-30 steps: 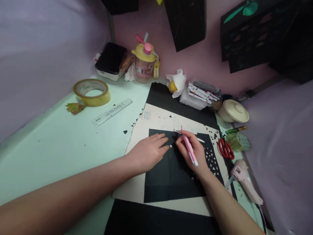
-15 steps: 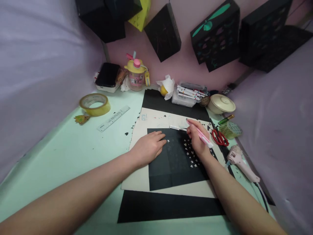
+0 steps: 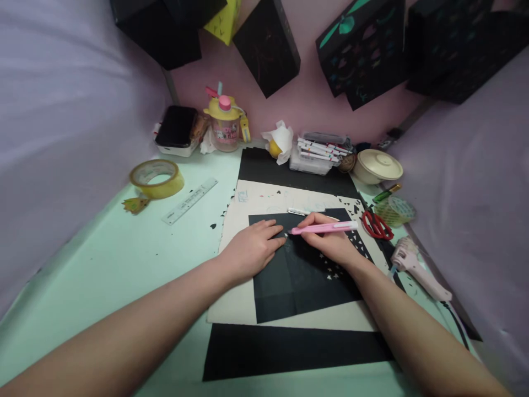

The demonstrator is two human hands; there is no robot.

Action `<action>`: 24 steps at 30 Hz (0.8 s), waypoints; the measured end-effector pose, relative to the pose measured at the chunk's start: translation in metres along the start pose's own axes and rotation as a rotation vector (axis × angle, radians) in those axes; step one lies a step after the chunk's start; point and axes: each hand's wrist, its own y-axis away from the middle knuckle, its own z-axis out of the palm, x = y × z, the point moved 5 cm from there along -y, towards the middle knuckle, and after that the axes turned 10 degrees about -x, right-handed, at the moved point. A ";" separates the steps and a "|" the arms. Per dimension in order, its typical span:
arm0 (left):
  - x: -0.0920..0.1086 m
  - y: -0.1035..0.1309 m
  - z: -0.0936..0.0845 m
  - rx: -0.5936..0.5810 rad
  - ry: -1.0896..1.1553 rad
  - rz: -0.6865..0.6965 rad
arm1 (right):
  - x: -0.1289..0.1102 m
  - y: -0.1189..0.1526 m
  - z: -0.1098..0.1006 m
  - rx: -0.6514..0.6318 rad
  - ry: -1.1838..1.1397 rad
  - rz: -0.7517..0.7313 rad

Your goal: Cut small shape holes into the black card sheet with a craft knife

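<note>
A black paper sheet (image 3: 275,298) with small star and heart cut-outs lies on a white board (image 3: 231,298). My left hand (image 3: 254,248) rests flat on the sheet's left part, fingers spread and holding nothing. My right hand (image 3: 330,245) grips a slim pink craft knife (image 3: 324,227). Its tip points left and meets the sheet beside a small white star (image 3: 286,235), close to my left fingertips. Part of the cut-outs is hidden under my right hand. Just beyond the sheet's top edge lies a thin silver-white tool (image 3: 298,212).
To the left are a tape roll (image 3: 157,179) and a ruler (image 3: 190,201). On the right lie red-handled scissors (image 3: 377,225), a glue gun (image 3: 421,270) and a lidded bowl (image 3: 378,165). Behind stand a bottle (image 3: 225,124) and a box of markers (image 3: 318,154). Black boxes (image 3: 268,47) hang above.
My right hand has moved left and turned the craft knife, bringing its tip down to the star near my left fingers. My left hand stays on the sheet. The view has shifted slightly.
</note>
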 end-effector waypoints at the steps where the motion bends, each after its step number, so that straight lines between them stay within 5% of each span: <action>1: 0.000 0.000 0.000 -0.001 0.003 0.012 | 0.001 0.000 0.001 -0.016 -0.004 0.007; 12: -0.001 -0.001 0.001 -0.003 0.060 0.027 | 0.007 0.000 0.006 -0.115 -0.008 0.066; 24: -0.001 -0.002 0.000 -0.011 0.080 0.021 | 0.009 -0.004 0.005 -0.053 0.011 0.069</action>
